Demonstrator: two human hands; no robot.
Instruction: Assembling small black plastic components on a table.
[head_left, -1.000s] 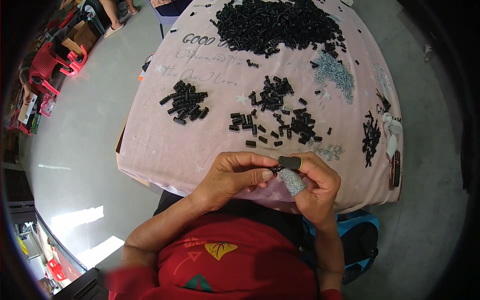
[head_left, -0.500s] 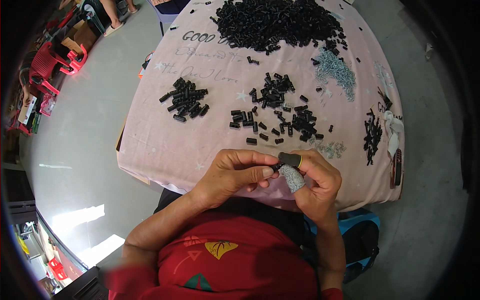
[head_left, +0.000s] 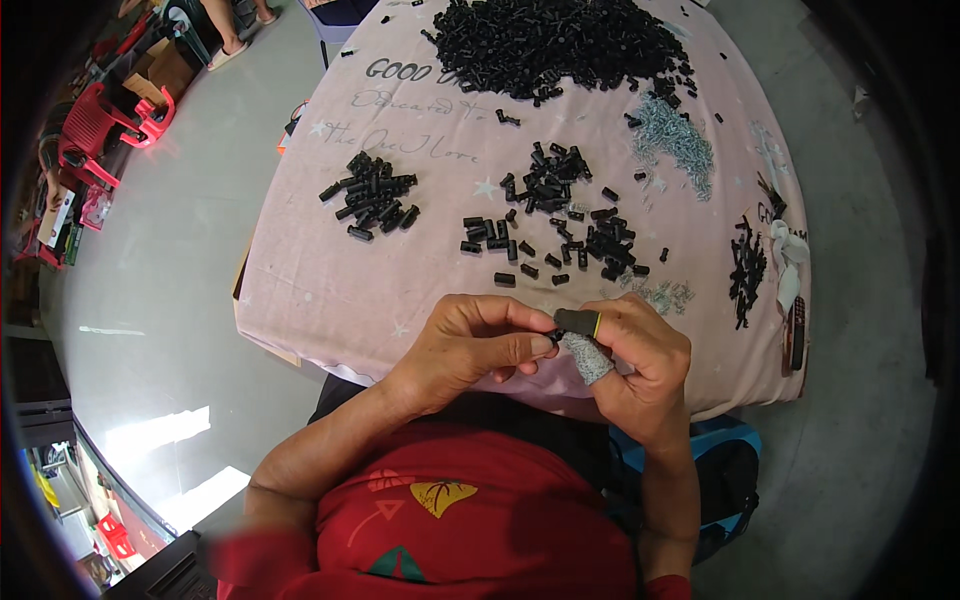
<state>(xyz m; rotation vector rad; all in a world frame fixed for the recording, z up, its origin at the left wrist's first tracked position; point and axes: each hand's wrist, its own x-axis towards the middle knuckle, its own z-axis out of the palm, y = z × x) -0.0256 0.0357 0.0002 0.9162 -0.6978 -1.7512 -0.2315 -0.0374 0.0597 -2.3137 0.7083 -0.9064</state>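
Over the near edge of the table, my left hand (head_left: pixel 462 352) pinches a small black plastic part (head_left: pixel 556 338) between thumb and forefinger. My right hand (head_left: pixel 642 362) closes on the part's other end, with a black cover on the forefinger and a grey knit cover on the thumb. The fingers hide most of the part. Just beyond the hands lie loose black cylindrical pieces (head_left: pixel 505 281) and a small scatter of silver screws (head_left: pixel 668 297). A heap of similar black pieces (head_left: pixel 372 198) sits farther left, and another cluster (head_left: pixel 548 180) lies ahead.
A pink cloth covers the table (head_left: pixel 330 290). At its far end is a large mound of black parts (head_left: pixel 560 50), with a pile of silver screws (head_left: pixel 675 145) beside it. Thin black pieces (head_left: pixel 746 272) lie near the right edge. Red chairs (head_left: pixel 95 130) stand on the floor at left.
My right hand has turned slightly and shifted a little to the right. My left hand stays nearly still, and both keep hold of the small black part.
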